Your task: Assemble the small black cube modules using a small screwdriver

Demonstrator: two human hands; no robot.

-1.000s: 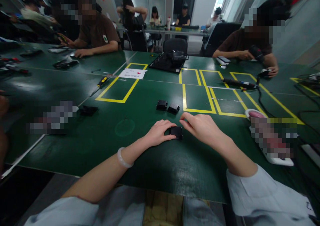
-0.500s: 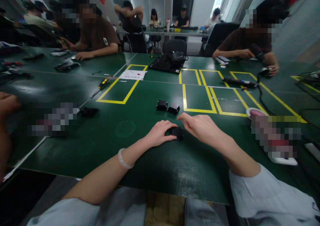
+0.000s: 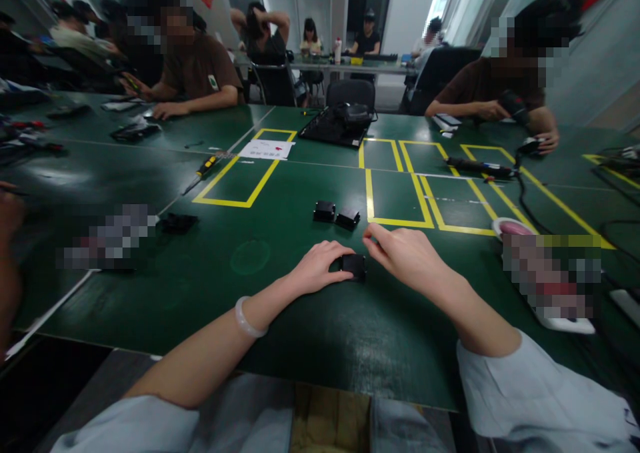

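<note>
Left hand has the small black block: thumb on the near side, fingers over the far side, gripping it from its left end. Block looks to be sitting on the table, right in front of me, between my hands. Its right end sticks out of my grip.

Right hand is just right of the block, up off it. Fingers curled, thumb and forefinger tips brought together. Can't tell if anything is pinched in there.

Past the block, a second block and a third block, side by side, third one turned at an angle. Both near my hands, neither touched.

Bracelet on my left wrist.

Further out: yellow tape marks boxes on the table. Paper lies over the left box, screwdriver just left of it. Black panel at the far edge with something dark on top. Black bar lies across the tape lines on the right.

Co-worker across on the right holds a dark tool.
</note>
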